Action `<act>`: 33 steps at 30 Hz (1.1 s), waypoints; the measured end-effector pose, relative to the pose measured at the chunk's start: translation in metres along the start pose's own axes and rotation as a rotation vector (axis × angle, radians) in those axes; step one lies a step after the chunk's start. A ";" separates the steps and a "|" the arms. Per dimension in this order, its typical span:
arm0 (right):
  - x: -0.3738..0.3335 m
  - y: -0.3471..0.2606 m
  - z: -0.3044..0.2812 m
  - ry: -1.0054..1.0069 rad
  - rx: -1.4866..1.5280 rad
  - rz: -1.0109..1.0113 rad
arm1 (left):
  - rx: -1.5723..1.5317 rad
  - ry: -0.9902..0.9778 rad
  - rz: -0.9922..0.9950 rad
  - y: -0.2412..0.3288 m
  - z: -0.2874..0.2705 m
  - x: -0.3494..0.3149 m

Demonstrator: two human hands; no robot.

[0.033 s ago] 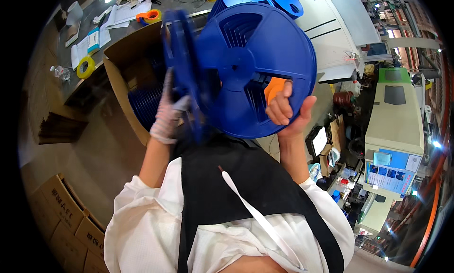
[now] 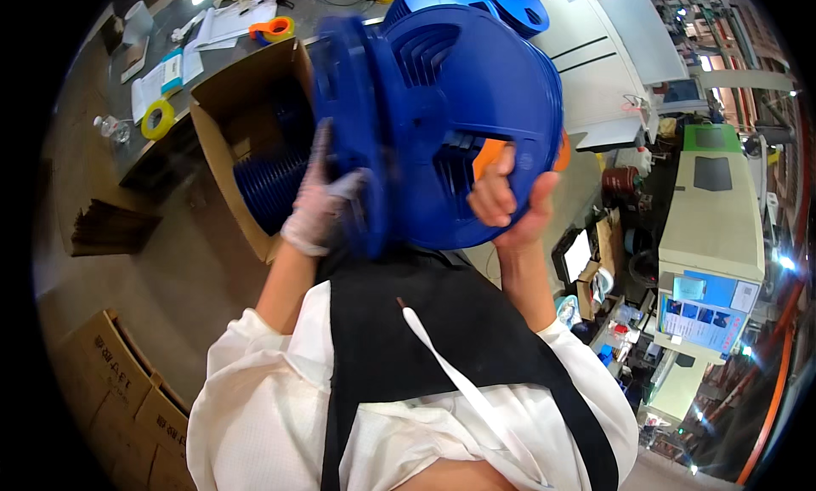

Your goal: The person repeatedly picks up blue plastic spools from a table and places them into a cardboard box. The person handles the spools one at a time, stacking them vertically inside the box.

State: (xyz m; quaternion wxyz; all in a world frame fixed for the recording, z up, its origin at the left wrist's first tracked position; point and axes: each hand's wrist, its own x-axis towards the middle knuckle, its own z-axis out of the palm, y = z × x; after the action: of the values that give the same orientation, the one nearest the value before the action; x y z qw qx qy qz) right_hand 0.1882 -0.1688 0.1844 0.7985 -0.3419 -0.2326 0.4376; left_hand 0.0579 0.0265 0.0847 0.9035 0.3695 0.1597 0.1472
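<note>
My right hand, bare, grips the lower right rim of a stack of blue plastic reels, its fingers curled through a cut-out. Something orange shows through that cut-out. In a pale glove, my left hand is closed on the outer side of another blue reel, tilted nearly edge-on and blurred by motion. Its thumb lies over the reel; part of the hand is hidden. Left of it stands an open cardboard box with a row of blue reels inside.
More blue reels lie beyond the stack. The grey table at the far left bears yellow tape, an orange tape dispenser, papers and a plastic bottle. Cartons stand at lower left; a beige machine is at right.
My left hand and the tilted reel have shifted right, closer to the stack. More of the cardboard box's inside shows. My right hand keeps its grip and has moved slightly left.
</note>
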 end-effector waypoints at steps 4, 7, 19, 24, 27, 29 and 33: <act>0.023 0.049 0.046 0.052 -0.362 0.243 | -0.540 -0.519 -0.216 -0.045 0.002 0.032; 0.033 0.043 0.059 0.306 -0.446 0.240 | -0.856 -0.572 -0.125 -0.027 -0.001 0.024; 0.006 0.000 -0.010 0.865 -0.448 0.061 | -1.064 -0.403 -0.112 0.000 -0.044 -0.006; -0.006 0.000 -0.022 0.892 -0.489 0.017 | -1.054 -0.413 -0.118 -0.001 -0.057 0.003; -0.013 0.000 -0.023 0.840 -0.506 -0.030 | -1.030 -0.393 -0.108 0.003 -0.057 0.006; -0.022 -0.004 -0.032 0.788 -0.466 -0.090 | -0.971 -0.342 -0.112 0.010 -0.058 0.004; -0.029 -0.012 -0.042 0.588 -0.172 -0.154 | -1.035 -0.373 -0.035 0.014 -0.076 0.007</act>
State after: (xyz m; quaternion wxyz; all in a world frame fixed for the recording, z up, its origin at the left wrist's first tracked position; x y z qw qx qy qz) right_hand 0.2081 -0.2130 0.1640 0.8304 -0.5015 -0.0533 0.2369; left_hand 0.0319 0.0863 0.0423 0.9825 -0.1061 -0.0903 0.1235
